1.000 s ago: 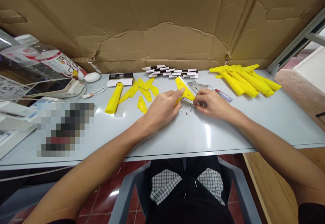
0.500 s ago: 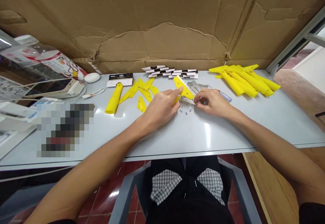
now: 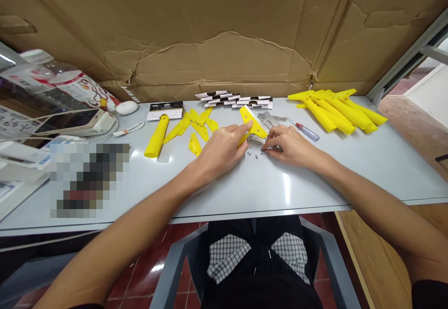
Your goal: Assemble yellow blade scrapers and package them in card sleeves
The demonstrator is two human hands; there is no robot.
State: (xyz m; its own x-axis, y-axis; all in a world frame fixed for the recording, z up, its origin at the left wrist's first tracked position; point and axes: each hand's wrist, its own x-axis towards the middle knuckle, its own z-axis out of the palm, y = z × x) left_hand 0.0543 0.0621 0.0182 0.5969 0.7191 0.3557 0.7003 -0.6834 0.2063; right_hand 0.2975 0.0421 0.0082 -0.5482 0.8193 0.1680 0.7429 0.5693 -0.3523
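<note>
My left hand (image 3: 224, 148) is closed around a yellow plastic scraper (image 3: 254, 126) with a wide head, tilted up over the table; a pale strip runs along its far edge. The rest of its handle is hidden in that hand. Just right of it, my right hand (image 3: 290, 144) pinches at the tabletop, thumb and index finger together on a small screw (image 3: 262, 151). Several loose screws (image 3: 256, 157) lie below the scraper head. Flat metal blades (image 3: 270, 119) rest behind my right hand, and a screwdriver (image 3: 308, 131) with a clear handle lies beyond it.
Yellow handles (image 3: 336, 110) are piled at the right back. Flat yellow plates (image 3: 199, 122) and one yellow handle (image 3: 157, 136) lie left. White-and-black packets (image 3: 234, 99) line the cardboard (image 3: 224, 61). A bottle (image 3: 84, 85), phone (image 3: 66, 121) and cables crowd the left end.
My right hand has shifted slightly left and down, its fingertips reaching a screw on the table. The screwdriver shows more fully now. My left hand and the scraper have hardly moved.
</note>
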